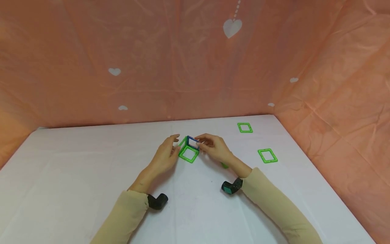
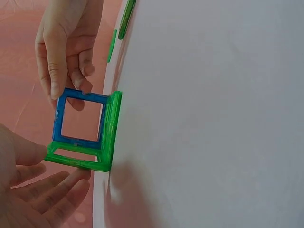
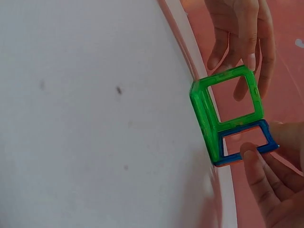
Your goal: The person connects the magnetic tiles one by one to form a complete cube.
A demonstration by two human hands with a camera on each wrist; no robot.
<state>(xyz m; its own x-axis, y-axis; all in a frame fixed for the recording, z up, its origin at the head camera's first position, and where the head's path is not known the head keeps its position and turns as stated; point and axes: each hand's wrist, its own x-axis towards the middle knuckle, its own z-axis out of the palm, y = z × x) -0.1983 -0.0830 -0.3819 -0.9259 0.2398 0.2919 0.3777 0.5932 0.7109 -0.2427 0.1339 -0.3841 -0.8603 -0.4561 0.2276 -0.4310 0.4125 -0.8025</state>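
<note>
Head view: one corner assembly of three square frames, between both hands above the mid-part of the white table (image 1: 91,183). We list a green base frame (image 1: 185,158) laid flat, an upright green frame (image 1: 182,141) on its left side, and a blue frame (image 1: 187,140) standing at its far right side. Loose stock to the right: a far green square (image 1: 245,131), a nearer green square (image 1: 267,161), and a green piece (image 1: 224,165) mostly hidden by the right forearm.

Left wrist view: left hand (image 1: 164,156), thumb and fingertips lightly grasping the outer edge of the upright green frame. We judge this steadying touch should be light, so the wall does not lean.

Right wrist view: right hand (image 1: 214,146), pinching the blue frame, one fingertip across its window. The blue and upright green edges appear to meet. For a good join, we would align both corners, seat the blue frame's lower edge along the base first, and ease the pinch only once both seams sit flush.
</note>
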